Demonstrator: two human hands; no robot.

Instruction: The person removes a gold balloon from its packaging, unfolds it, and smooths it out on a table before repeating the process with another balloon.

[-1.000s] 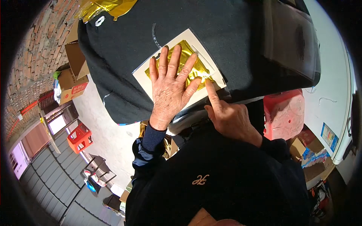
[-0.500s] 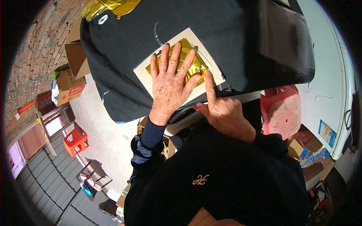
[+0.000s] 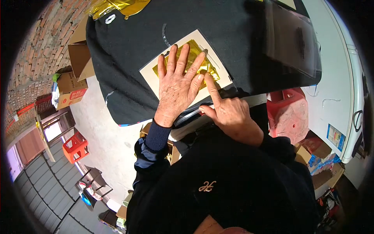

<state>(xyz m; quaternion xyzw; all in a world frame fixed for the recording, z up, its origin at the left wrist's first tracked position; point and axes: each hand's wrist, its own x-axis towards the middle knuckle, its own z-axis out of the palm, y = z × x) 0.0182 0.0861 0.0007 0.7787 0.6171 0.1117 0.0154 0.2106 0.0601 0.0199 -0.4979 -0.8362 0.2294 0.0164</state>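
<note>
A sheet of shiny gold foil or film (image 3: 212, 71) lies on a cream-coloured square board (image 3: 149, 77), which rests at an angle on a black cloth (image 3: 128, 50). My left hand (image 3: 174, 85) is flat on the foil with its fingers spread. My right hand (image 3: 233, 117) touches the foil's near edge with an outstretched index finger, close to my left thumb. Its thumb stands apart and the other fingers are curled, with nothing visible in them. Both palms are hidden, as is the foil under my left hand.
More gold film (image 3: 117, 7) lies at the far left of the cloth, near a small white loop (image 3: 110, 19). Clear plastic sleeves (image 3: 292, 43) are stacked on the right. A red stool (image 3: 290, 115) stands below the table's right edge, beside a white appliance (image 3: 339, 78).
My right index fingertip has slid a little left along the foil's near edge, towards my left thumb. My left hand stays in place on the foil. The view has shifted slightly.
</note>
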